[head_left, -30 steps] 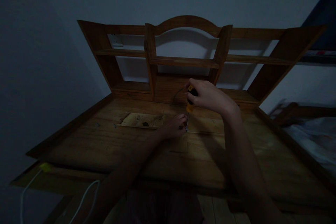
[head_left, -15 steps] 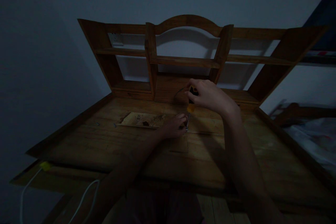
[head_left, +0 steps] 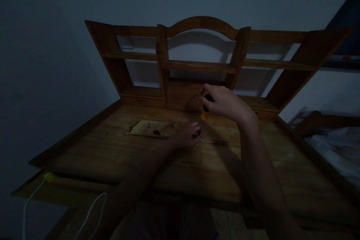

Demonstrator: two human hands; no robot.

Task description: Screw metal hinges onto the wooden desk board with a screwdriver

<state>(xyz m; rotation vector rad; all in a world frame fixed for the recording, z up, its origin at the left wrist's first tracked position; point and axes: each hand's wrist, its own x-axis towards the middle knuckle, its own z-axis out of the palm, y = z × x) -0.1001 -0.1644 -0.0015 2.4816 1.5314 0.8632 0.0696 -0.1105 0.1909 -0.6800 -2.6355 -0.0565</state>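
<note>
My right hand (head_left: 225,102) is closed around the black and yellow handle of a screwdriver (head_left: 205,115). The screwdriver stands nearly upright, its metal shaft pointing down to the wooden desktop (head_left: 118,157). Beside the tip, my left hand (head_left: 185,135) rests low on the wood with its fingers curled in. What those fingers pinch, if anything, is hidden in the dim light. Left of that hand lies a long, shallow opening (head_left: 140,128) with rough edges and a dark fragment (head_left: 156,132) in it. Two small screw-like pieces (head_left: 123,134) lie farther left.
A wooden shelf unit (head_left: 198,66) stands along the back of the desk against the wall. At the front left, a white cable (head_left: 90,210) hangs near a yellow object (head_left: 50,177). Pale crumpled material (head_left: 334,150) is beyond the right edge.
Both hands keep almost the same place, and the screwdriver is still upright in my right hand. The view has shifted very slightly.
</note>
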